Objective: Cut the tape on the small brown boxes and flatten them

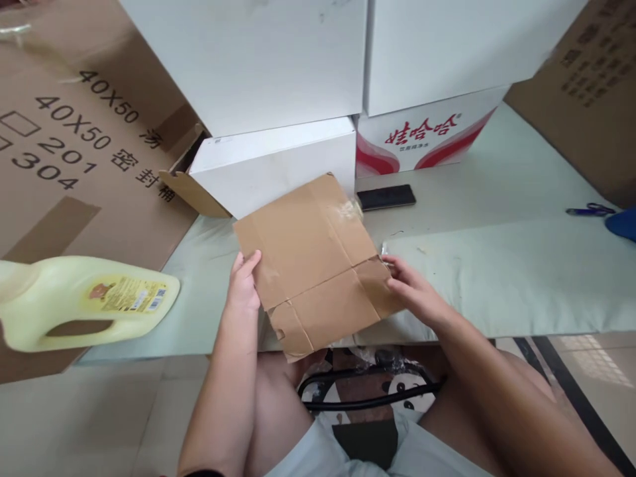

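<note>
In the head camera's view, a person is holding a creased cardboard piece (pixel 308 245) over the near edge of a cloth-covered table (pixel 477 271), the left hand (pixel 244 281) gripping its left edge with the thumb lying on the upper face and the other fingers mostly hidden. The right hand (pixel 415 288) is pinching the right edge near a crease, leaving the cardboard spanning between both hands, while a dark phone (pixel 386 197) is lying just beyond, near a white box (pixel 278 162).

2 forearms (pixel 226 377) extended, angled inward; left hand (pixel 245 289) pinching, thumb (pixel 252 261) uppermost; right hand (pixel 417 291) pinching, fingers (pixel 399 265) bent.
</note>
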The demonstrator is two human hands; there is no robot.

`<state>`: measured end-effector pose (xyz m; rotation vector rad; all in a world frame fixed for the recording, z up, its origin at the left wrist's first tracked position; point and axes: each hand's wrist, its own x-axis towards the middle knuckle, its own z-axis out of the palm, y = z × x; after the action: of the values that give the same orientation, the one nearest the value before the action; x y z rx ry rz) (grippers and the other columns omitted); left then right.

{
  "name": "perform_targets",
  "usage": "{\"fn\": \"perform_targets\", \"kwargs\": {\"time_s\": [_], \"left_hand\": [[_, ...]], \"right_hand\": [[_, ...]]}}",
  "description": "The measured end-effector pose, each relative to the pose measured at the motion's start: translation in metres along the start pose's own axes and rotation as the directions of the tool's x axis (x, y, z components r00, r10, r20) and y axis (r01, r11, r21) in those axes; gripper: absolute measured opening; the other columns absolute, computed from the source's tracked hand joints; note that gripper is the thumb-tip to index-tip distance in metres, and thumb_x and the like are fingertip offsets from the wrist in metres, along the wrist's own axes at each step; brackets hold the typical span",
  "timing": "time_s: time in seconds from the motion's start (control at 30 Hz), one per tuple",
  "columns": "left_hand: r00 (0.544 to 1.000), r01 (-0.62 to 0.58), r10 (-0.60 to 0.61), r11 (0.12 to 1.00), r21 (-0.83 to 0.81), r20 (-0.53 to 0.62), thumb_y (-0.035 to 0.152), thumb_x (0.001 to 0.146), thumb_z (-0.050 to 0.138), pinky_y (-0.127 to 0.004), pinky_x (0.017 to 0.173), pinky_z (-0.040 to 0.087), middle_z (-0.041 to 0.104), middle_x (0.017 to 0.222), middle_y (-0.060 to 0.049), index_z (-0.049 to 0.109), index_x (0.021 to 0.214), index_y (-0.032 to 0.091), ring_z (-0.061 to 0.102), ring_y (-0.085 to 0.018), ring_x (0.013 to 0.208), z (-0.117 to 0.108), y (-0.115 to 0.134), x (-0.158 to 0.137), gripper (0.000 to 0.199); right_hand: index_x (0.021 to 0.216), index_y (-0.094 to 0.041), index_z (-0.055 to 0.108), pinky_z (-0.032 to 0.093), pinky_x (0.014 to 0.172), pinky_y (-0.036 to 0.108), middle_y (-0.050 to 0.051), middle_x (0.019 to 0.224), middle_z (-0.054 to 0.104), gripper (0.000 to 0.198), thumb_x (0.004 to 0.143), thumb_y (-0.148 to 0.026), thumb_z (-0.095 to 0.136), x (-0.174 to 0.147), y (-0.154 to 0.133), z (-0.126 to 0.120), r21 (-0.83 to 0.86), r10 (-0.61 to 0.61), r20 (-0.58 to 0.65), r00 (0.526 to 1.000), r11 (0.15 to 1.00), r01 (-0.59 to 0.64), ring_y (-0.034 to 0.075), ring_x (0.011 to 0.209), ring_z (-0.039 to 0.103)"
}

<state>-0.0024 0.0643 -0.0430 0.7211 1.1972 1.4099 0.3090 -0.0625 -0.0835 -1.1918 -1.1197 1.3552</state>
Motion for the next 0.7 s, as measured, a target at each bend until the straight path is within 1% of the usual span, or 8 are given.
{"fn": "perform_targets", "kwargs": {"time_s": [0.1, 0.17, 0.27, 0.37, 0.43, 0.53, 0.63, 0.7], "left_hand": [[0.999, -0.032, 0.032, 0.999, -0.021, -0.015, 0.030, 0.051, 0.096, -0.027, 0.076, 0.063, 0.079, 0.082, 0.001, 0.070, 0.085, 0.019, 0.073, -0.015, 0.070, 0.010, 0.003, -0.005, 0.044], [0.999, -0.042, 0.043, 0.998, -0.046, 0.021, 0.035, 0.050, 0.098, -0.025, 0.072, 0.063, 0.080, 0.086, 0.001, 0.072, 0.088, 0.019, 0.074, -0.015, 0.073, 0.020, 0.006, -0.015, 0.048], [0.992, 0.037, -0.033, 0.999, -0.029, 0.118, 0.039, 0.046, 0.100, -0.028, 0.072, 0.064, 0.081, 0.088, -0.002, 0.074, 0.091, 0.019, 0.075, -0.018, 0.074, 0.034, 0.006, -0.034, 0.055], [0.965, 0.140, -0.158, 0.985, 0.097, 0.210, 0.031, 0.047, 0.099, -0.031, 0.073, 0.064, 0.082, 0.090, -0.003, 0.074, 0.095, 0.019, 0.077, -0.021, 0.075, 0.048, -0.001, -0.053, 0.056], [0.951, 0.158, -0.184, 0.980, 0.122, 0.247, 0.026, 0.050, 0.098, -0.030, 0.074, 0.064, 0.082, 0.093, -0.003, 0.073, 0.098, 0.020, 0.077, -0.021, 0.079, 0.060, -0.007, -0.061, 0.055], [0.930, 0.160, -0.177, 0.984, 0.077, 0.321, 0.024, 0.057, 0.095, -0.027, 0.074, 0.063, 0.081, 0.099, -0.001, 0.070, 0.103, 0.023, 0.077, -0.018, 0.084, 0.084, -0.017, -0.067, 0.053], [0.879, 0.206, -0.222, 0.975, 0.084, 0.422, 0.025, 0.066, 0.091, -0.026, 0.068, 0.062, 0.079, 0.106, -0.001, 0.066, 0.111, 0.026, 0.076, -0.017, 0.085, 0.115, -0.029, -0.068, 0.051], [0.848, 0.241, -0.274, 0.962, 0.130, 0.453, 0.025, 0.071, 0.089, -0.026, 0.064, 0.062, 0.078, 0.105, 0.000, 0.062, 0.113, 0.027, 0.076, -0.017, 0.082, 0.138, -0.039, -0.068, 0.050]], "right_hand": [[0.116, -0.022, 0.068, 0.062, 0.076, 0.035, 0.008, 0.104, 0.075, 0.051, 0.077, -0.050, 0.083, -0.004, -0.002, -0.003, 0.144, 0.057, 0.170, 0.984, 0.986, -0.082, 0.021, 0.089, 0.071], [0.110, -0.021, 0.069, 0.059, 0.060, 0.028, 0.005, 0.093, 0.074, 0.047, 0.074, -0.047, 0.085, -0.003, -0.006, -0.006, 0.214, 0.068, 0.154, 0.986, 0.972, -0.101, 0.016, 0.073, 0.067], [0.108, -0.021, 0.069, 0.057, 0.055, 0.025, 0.003, 0.091, 0.073, 0.047, 0.073, -0.047, 0.085, -0.001, -0.014, -0.016, 0.278, 0.036, 0.065, 0.997, 0.959, -0.052, 0.014, 0.067, 0.065], [0.108, -0.021, 0.070, 0.058, 0.055, 0.025, 0.004, 0.094, 0.073, 0.048, 0.070, -0.046, 0.086, -0.004, -0.023, -0.030, 0.325, 0.004, -0.035, 0.999, 0.946, 0.008, 0.015, 0.072, 0.066], [0.107, -0.021, 0.070, 0.056, 0.053, 0.024, 0.004, 0.092, 0.073, 0.048, 0.069, -0.045, 0.086, -0.007, -0.027, -0.040, 0.348, -0.010, -0.108, 0.994, 0.936, 0.048, 0.015, 0.073, 0.066], [0.105, -0.022, 0.070, 0.054, 0.051, 0.023, 0.004, 0.093, 0.072, 0.047, 0.068, -0.045, 0.085, -0.011, -0.030, -0.057, 0.373, -0.015, -0.225, 0.974, 0.922, 0.101, 0.015, 0.074, 0.065], [0.106, -0.024, 0.069, 0.052, 0.048, 0.021, 0.003, 0.097, 0.072, 0.046, 0.067, -0.043, 0.084, -0.015, -0.033, -0.073, 0.364, -0.018, -0.348, 0.937, 0.919, 0.153, 0.015, 0.075, 0.064], [0.104, -0.024, 0.069, 0.050, 0.046, 0.021, 0.003, 0.096, 0.072, 0.044, 0.066, -0.041, 0.083, -0.018, -0.037, -0.082, 0.322, -0.045, -0.418, 0.907, 0.926, 0.195, 0.015, 0.074, 0.062]]}}
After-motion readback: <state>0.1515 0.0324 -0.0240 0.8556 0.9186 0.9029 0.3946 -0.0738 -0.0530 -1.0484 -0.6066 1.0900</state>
